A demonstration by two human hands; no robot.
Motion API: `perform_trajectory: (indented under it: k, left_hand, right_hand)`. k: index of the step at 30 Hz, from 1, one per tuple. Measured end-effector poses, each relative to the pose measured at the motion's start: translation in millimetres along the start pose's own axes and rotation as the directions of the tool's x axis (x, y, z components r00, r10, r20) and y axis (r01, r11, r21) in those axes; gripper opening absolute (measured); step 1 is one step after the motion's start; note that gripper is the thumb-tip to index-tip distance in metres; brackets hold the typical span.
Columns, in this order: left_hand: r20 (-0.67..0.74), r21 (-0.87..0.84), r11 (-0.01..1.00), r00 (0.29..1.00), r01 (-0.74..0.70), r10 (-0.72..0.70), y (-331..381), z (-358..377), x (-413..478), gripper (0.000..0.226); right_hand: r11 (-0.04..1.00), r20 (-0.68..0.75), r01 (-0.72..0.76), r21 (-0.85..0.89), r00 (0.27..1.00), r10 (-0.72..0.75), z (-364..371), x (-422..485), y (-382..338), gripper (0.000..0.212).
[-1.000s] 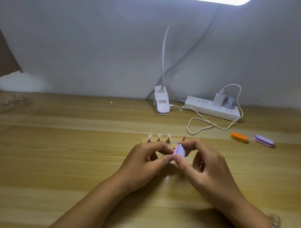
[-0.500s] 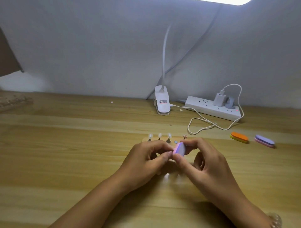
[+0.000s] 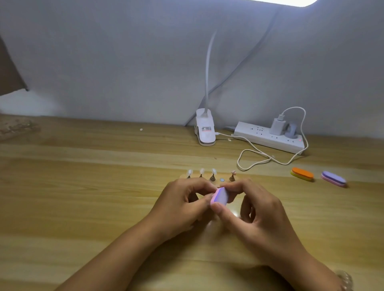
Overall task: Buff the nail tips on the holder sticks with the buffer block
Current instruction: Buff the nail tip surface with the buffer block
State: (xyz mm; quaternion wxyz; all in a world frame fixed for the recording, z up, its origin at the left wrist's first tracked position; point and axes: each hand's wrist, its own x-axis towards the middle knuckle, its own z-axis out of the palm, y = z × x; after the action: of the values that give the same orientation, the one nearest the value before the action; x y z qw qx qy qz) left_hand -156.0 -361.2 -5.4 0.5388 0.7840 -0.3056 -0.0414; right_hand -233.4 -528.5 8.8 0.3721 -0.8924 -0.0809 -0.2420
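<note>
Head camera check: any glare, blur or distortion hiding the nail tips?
Head view: overhead lamp panel blown out at the top edge; glare patch on the wooden table beside the right hand; clear nail tips on sticks small, soft; pink-and-purple buffer block it holds reads clearly; far table edge bows mildly, wide-angle.

Three buffer blocks [image 3: 219, 196] [image 3: 302, 174] [image 3: 333, 179], four sticks [image 3: 189, 174] [image 3: 201, 172] [image 3: 213, 176] [image 3: 232, 176] (one pink-tipped).

Your counter [image 3: 83, 187] is pale wood with visible grain and a soft sheen. The buffer block [image 3: 219, 196] between your fingers [image 3: 220, 209] looks matt and foam-like, as do the two spare buffers [image 3: 302, 174]. The nail tips [image 3: 213, 171] are translucent, glossy plastic. The power strip [image 3: 266, 139] and lamp clip [image 3: 205, 129] are smooth white plastic.
</note>
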Motion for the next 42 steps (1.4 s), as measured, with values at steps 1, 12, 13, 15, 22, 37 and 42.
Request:
perform_trajectory:
  k: [1,12,13,15,22,37,42]
  left_hand:
    - [-0.007,0.011,1.0,1.0,0.0,0.0,0,0,0,0.012]
    - [-0.008,0.054,0.998,1.0,-0.025,0.025,5,1,-3,0.013]
    - [-0.009,0.062,0.998,1.0,-0.03,0.03,5,1,-3,0.014]
    - [0.002,0.059,0.997,0.999,-0.045,0.045,4,0,-3,0.012]
    - [-0.006,0.059,0.997,0.999,-0.053,0.053,0,1,-2,0.009]
    - [0.028,0.014,0.998,0.998,-0.053,0.053,1,1,-1,0.017]
    - [0.014,0.006,1.0,0.999,-0.03,0.03,0,1,-1,0.021]
  right_hand:
    - [0.998,-0.007,-0.051,0.043,0.999,0.051,-1,2,3,0.024]
    - [0.994,-0.049,-0.102,-0.045,0.994,0.1,-2,3,8,0.038]
    - [0.993,-0.067,-0.094,-0.068,0.994,0.09,-2,4,8,0.036]
    - [0.993,-0.04,-0.033,-0.116,0.999,0.028,0,1,4,0.033]
    - [0.976,-0.095,-0.181,0.123,0.977,0.193,-3,7,14,0.029]
    - [0.998,-0.038,-0.023,-0.055,0.999,0.021,1,2,4,0.036]
    - [0.992,-0.078,-0.053,-0.113,0.996,0.044,2,2,8,0.037]
